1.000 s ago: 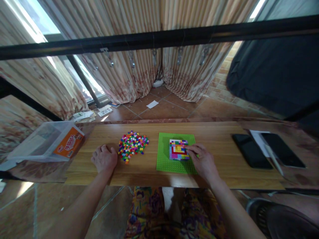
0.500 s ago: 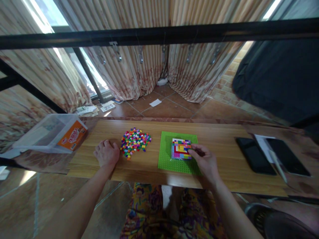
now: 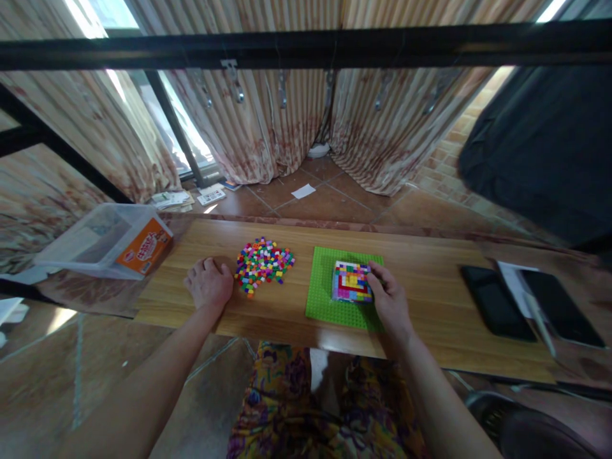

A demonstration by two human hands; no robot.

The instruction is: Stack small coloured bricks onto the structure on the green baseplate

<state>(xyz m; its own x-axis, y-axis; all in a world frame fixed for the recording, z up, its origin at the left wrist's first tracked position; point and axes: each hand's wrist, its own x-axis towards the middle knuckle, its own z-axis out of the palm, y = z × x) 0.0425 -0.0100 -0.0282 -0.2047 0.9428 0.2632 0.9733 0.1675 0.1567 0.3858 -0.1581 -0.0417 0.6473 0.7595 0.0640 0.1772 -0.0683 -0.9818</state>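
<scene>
A square block of small coloured toy bricks (image 3: 352,281) sits on the green studded baseplate (image 3: 319,299), with a yellow patch and red lines on its top. At the block's right edge is my right hand (image 3: 389,299), thumb and fingers closed together against it. Whatever is between those fingertips is too small to make out. My left hand (image 3: 209,285) rests palm down on the wooden board, holding nothing, its fingers loosely bent and apart. Just right of it lies a loose pile of small coloured bricks (image 3: 264,264).
A clear plastic box (image 3: 102,239) with an orange label stands at the left end of the wooden board (image 3: 282,319). Two dark phone-like devices (image 3: 497,303) lie at the right, with white paper (image 3: 514,287) and a pen-like object (image 3: 540,325). A black bar (image 3: 306,51) crosses ahead.
The view has shifted slightly. My right hand stays at the block's right edge, its fingertips a little farther toward the block's far right corner. My left hand has not visibly moved on the board.
</scene>
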